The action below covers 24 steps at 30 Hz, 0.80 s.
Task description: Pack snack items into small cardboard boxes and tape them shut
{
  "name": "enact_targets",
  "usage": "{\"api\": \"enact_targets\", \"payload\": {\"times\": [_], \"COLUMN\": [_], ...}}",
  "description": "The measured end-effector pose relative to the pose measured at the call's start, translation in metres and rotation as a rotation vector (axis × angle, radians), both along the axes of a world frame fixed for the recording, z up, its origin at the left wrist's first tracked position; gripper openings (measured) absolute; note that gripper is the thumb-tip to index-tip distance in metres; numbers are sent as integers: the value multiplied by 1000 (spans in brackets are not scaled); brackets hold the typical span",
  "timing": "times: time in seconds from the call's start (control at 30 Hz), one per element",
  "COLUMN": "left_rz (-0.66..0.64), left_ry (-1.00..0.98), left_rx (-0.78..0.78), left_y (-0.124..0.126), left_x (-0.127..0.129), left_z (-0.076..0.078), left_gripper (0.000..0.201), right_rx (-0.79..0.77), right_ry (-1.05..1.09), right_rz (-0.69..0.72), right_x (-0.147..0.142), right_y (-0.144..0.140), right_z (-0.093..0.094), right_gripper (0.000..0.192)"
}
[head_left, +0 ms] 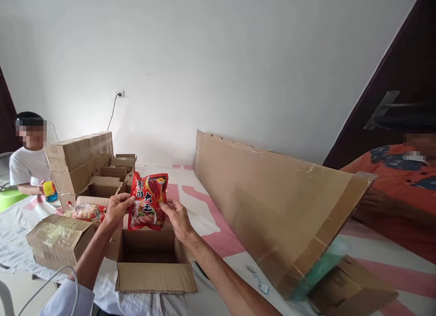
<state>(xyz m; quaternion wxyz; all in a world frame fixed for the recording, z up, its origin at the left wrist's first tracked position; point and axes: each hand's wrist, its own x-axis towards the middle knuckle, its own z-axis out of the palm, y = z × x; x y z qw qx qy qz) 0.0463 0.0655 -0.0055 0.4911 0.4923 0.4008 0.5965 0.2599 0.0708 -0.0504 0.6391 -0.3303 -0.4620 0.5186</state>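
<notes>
A red snack packet [149, 201] with printed lettering and a food picture is held up between my hands. My left hand [118, 209] pinches its left edge, and my right hand [177, 217] grips the right edge. Just below the packet stands an open cardboard box [156, 277], its near flap folded outward; the part of the inside that shows holds nothing visible. To the left of my left hand lies another packet [89, 212], clear and red, on cardboard. A taped carton [60, 239] sits at the left, beyond my left forearm.
Stacked cartons [73, 155] and a row of open boxes [105, 186] stand at the back left. A long cardboard panel [272, 198] leans across the right side. A small box [344, 284] is at lower right. One person [30, 166] sits left, another [391, 184] right.
</notes>
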Motion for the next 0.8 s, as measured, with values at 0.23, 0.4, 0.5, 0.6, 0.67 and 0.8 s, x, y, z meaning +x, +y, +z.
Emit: {"api": "enact_targets", "payload": {"times": [0.23, 0.4, 0.5, 0.6, 0.67, 0.8], "left_rz": [-70, -85, -72, -50, -50, -58], "left_ry": [-2, 25, 10, -4, -3, -8], "left_rx": [23, 46, 26, 0, -2, 9], "left_y": [-4, -5, -10, -16, -16, -13], "left_x": [-6, -9, -9, -8, -7, -5], "left_z": [14, 16, 15, 14, 13, 12], "left_gripper": [58, 54, 55, 55, 55, 57], "right_rx": [25, 101, 132, 141, 136, 108], "right_ry": [-53, -29, -23, -27, -31, -43], "right_rz": [59, 129, 41, 1, -5, -24], "right_x": [1, 0, -1, -2, -2, -2], "right_y": [0, -1, 3, 7, 9, 13], "right_z": [-4, 10, 15, 15, 14, 13], "right_gripper": [48, 47, 44, 43, 44, 49]}}
